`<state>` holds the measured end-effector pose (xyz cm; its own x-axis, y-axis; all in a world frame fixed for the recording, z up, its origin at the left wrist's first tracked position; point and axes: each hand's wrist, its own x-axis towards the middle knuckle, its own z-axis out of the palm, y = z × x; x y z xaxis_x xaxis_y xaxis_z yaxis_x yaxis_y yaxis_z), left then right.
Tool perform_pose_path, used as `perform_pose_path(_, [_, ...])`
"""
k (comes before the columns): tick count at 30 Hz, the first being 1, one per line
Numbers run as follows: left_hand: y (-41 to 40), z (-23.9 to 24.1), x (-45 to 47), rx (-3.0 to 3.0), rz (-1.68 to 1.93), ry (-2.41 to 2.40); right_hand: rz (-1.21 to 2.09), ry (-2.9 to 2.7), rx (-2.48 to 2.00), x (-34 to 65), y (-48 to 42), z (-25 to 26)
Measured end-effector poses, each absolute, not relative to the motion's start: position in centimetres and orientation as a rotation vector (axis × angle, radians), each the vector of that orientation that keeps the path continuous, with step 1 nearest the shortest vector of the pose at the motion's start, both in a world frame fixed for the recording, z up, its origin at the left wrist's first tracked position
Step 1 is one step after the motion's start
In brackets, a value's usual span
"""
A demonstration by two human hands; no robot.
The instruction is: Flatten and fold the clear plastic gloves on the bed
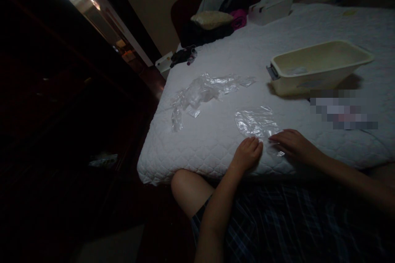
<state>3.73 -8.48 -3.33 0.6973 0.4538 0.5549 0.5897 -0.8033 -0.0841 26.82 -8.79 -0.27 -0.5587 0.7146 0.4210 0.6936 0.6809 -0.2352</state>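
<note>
Two bare hands, the left hand (247, 152) and the right hand (293, 144), were at the near end of a clear, shiny, crinkled plastic piece (256, 121), perhaps a bag. The left fingers were bent and close together at its edge; the right fingers reached across from the other side, nearly straight. Whether either set was pinched on the film could not be told in the dim light. The plastic lay mostly flat on the white quilted bedding (188, 148), near the bed's front edge.

Film so thin could have creased, torn or slid askew if the two hands had pulled unevenly, and poor light made its edges easy to miss. A loose heap of clear crumpled plastic (203, 92) lay apart to the left, where pieces could have tangled.

Beyond the right hand stood a cream, oblong, open plastic bin (293, 86) with a grey end latch (273, 72); something small and pale lay inside, too dim to name. Farther back, a white box (271, 9) sat beside a magenta rolled cloth (238, 19); its contents could not be made out.
</note>
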Motion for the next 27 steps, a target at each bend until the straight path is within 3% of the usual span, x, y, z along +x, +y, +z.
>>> perform_pose_path(19, [-8.7,-2.8,3.5,-2.679,-0.592,-0.836,0.018,-2.236,-1.422,23.9,-7.1,0.5])
perform_pose_path(27, [-8.7,-2.7,3.6,-2.693,-0.607,-0.832,-0.012,-2.278,-1.322,23.5,-7.1,0.9])
